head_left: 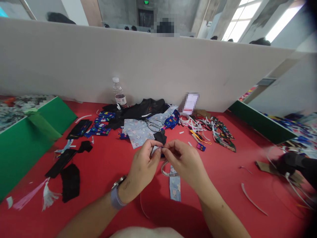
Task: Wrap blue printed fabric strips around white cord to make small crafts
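My left hand (146, 162) is closed in a pinch on a small piece of fabric (155, 150), pale with a dark edge. My right hand (184, 160) pinches right beside it, fingertips meeting the left ones; what it grips is too small to tell. Below the right hand a whitish ribbon loop (166, 170) curves out, partly hidden. A light blue patterned fabric strip (175, 188) lies on the red table (111, 198) under the hands. Just beyond them are a black fabric scrap (160, 136), blue patterned fabric (138, 130) and scissors (153, 125).
A plastic bottle (119, 94) and a phone (190, 103) stand against the grey partition (148, 62). Green-walled bins (29, 145) flank the table. White ribbons (195, 124) lie tangled at right; black fabric pieces (70, 181) and a white tassel (48, 195) lie at left.
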Demonstrator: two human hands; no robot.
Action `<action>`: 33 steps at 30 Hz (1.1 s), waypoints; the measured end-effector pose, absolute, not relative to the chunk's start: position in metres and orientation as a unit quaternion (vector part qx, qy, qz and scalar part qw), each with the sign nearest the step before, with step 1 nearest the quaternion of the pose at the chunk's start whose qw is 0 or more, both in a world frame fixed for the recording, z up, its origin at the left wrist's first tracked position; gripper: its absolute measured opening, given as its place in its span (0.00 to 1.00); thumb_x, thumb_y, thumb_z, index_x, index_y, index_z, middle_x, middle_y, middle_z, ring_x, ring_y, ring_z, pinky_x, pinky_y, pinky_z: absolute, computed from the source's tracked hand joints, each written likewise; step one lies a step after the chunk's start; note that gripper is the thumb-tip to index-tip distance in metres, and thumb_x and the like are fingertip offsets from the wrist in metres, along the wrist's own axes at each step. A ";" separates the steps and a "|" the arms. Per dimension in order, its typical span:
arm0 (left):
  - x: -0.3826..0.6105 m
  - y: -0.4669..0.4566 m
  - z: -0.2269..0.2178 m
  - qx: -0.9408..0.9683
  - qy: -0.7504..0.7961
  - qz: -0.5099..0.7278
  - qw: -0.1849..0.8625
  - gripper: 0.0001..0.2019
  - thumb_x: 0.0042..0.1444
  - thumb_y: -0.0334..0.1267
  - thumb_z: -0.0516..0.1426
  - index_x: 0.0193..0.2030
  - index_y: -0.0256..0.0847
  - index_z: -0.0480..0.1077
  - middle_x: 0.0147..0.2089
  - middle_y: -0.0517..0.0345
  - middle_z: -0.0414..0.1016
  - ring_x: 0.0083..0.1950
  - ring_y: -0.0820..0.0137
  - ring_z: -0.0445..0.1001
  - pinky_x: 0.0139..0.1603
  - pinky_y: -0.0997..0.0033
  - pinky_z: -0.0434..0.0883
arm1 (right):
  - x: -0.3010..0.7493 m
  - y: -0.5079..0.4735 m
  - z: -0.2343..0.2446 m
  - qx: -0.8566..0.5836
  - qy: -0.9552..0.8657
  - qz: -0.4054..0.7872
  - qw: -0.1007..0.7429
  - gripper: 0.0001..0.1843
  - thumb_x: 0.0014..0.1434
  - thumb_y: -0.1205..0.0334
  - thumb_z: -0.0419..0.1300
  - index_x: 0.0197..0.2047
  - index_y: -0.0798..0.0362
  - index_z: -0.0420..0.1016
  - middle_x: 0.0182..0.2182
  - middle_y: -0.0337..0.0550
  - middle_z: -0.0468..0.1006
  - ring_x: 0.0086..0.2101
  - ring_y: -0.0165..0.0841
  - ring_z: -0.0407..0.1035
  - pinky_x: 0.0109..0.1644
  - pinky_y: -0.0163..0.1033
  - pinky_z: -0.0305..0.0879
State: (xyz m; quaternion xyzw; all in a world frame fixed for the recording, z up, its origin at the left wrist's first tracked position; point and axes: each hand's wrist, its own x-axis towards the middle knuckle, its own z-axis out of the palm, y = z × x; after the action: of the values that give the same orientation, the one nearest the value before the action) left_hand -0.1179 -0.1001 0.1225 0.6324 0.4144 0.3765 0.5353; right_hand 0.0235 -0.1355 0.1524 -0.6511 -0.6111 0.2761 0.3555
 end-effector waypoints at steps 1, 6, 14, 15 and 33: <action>-0.118 -0.098 0.122 0.630 0.418 0.381 0.531 0.05 0.60 0.39 0.51 0.42 0.44 0.64 0.37 0.59 0.76 0.35 0.68 0.79 0.33 0.73 0.74 | 0.025 -0.137 0.154 -0.636 -0.624 0.289 0.352 0.06 0.59 0.60 0.54 0.36 0.50 0.71 0.27 0.37 0.78 0.26 0.29 0.72 0.29 0.32 0.63; -0.124 -0.089 0.124 0.609 0.418 0.423 0.524 0.05 0.60 0.40 0.52 0.41 0.43 0.63 0.35 0.62 0.73 0.37 0.69 0.78 0.31 0.75 0.74 | 0.048 -0.150 0.169 -0.605 -0.679 0.266 0.321 0.13 0.63 0.62 0.51 0.50 0.46 0.69 0.37 0.38 0.77 0.27 0.27 0.70 0.30 0.31 0.63; -0.129 -0.087 0.135 0.585 0.396 0.443 0.552 0.07 0.58 0.41 0.54 0.40 0.42 0.63 0.33 0.63 0.71 0.35 0.71 0.76 0.35 0.71 0.77 | 0.061 -0.158 0.172 -0.666 -0.680 0.132 0.277 0.06 0.61 0.64 0.53 0.37 0.50 0.71 0.32 0.40 0.74 0.26 0.29 0.67 0.30 0.34 0.60; -0.129 -0.087 0.136 0.582 0.397 0.446 0.551 0.07 0.58 0.41 0.54 0.40 0.42 0.64 0.33 0.63 0.71 0.35 0.72 0.76 0.35 0.72 0.77 | 0.059 -0.157 0.171 -0.668 -0.678 0.124 0.280 0.05 0.61 0.64 0.53 0.36 0.50 0.70 0.32 0.41 0.74 0.25 0.29 0.67 0.30 0.34 0.60; -0.132 -0.092 0.141 0.575 0.393 0.459 0.551 0.07 0.57 0.41 0.55 0.39 0.41 0.65 0.30 0.64 0.66 0.33 0.72 0.74 0.32 0.74 0.76 | 0.062 -0.146 0.168 -0.689 -0.662 0.133 0.263 0.05 0.58 0.63 0.55 0.31 0.51 0.71 0.28 0.38 0.71 0.22 0.27 0.61 0.24 0.33 0.52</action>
State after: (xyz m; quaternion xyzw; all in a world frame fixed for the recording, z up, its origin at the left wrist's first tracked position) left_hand -0.1320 -0.0918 0.1411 0.5751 0.3934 0.4589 0.5513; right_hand 0.0617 -0.1456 0.1676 -0.6887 -0.6624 0.1332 0.2630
